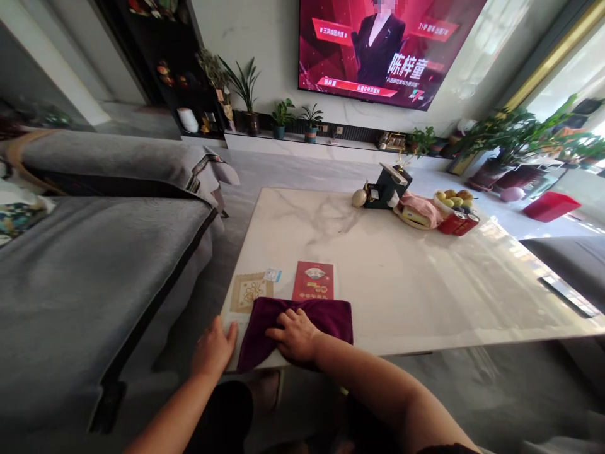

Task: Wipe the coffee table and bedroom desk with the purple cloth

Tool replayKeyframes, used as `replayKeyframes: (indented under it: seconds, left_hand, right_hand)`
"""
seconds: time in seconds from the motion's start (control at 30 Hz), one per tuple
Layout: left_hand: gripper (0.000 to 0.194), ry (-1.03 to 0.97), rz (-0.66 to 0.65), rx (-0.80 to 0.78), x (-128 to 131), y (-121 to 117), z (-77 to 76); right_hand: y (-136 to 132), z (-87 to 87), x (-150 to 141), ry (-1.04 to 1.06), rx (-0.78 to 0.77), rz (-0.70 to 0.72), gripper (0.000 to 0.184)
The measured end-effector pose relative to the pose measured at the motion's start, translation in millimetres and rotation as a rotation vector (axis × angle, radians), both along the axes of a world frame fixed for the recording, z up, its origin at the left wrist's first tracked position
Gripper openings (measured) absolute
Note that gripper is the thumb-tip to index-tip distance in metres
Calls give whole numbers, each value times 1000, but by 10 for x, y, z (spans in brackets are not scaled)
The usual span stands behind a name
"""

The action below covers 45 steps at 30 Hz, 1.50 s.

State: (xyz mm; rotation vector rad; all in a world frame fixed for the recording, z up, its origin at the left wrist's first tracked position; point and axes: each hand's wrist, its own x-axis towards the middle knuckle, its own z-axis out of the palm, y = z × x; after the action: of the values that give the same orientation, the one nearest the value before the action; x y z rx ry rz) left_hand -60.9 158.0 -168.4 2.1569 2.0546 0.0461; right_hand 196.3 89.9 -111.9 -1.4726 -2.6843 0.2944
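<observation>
A dark purple cloth (326, 318) lies at the near edge of a white marble table (406, 277). My right hand (295, 334) rests on top of the cloth with its fingers curled and pressed into the fabric. Just left of the cloth, my left hand (215, 347) lies at the table's near corner, fingers together and stretched out, holding nothing. Behind the cloth are a red booklet (313, 280) and a beige patterned square (250, 291) with a small blue-white packet (273, 275) beside it.
At the table's far side stand a black box (387, 186), a plate with pink cloth (418, 211), a fruit bowl (456, 200) and red cans (459, 223). A grey sofa (85, 277) fills the left. A television (387, 47) and potted plants line the far wall.
</observation>
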Motion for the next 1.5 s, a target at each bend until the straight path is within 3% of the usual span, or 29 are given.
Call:
replayKeyframes:
  seconds: [0.17, 0.27, 0.37, 0.53, 0.7, 0.87, 1.03, 1.17, 1.3, 1.5]
  left_hand:
    - [53, -20, 42, -34, 28, -26, 47]
    - [53, -40, 61, -47, 55, -37, 93]
    - [50, -36, 65, -58, 84, -47, 152]
    - [45, -42, 86, -60, 98, -64, 212]
    - [44, -82, 108, -80, 76, -70, 214]
    - [51, -142, 145, -120, 48, -84, 222]
    - [53, -207, 138, -110, 2, -111, 189]
    - [53, -238, 127, -64, -42, -101, 70]
    - [54, -257, 113, -33, -65, -74, -92]
    - [54, -272, 105, -17, -78, -68, -205]
  right_hand:
    - [262, -102, -121, 50, 61, -214, 44]
    - [500, -114, -7, 59, 87, -381, 45]
    - [790, -47, 351, 35, 90, -599, 46]
    - [1056, 72, 1367, -49, 10, -1017, 49]
    - [768, 114, 2250, -156, -9, -1232, 53]
    - [65, 113, 2609, -262, -27, -1400, 55]
    - [-634, 55, 2645, -336, -26, -1541, 55]
    - [-696, 67, 2547, -326, -32, -1624, 52]
    - [-202, 122, 2304, -254, -62, -1670, 55]
    - [995, 112, 1504, -144, -54, -1435, 53]
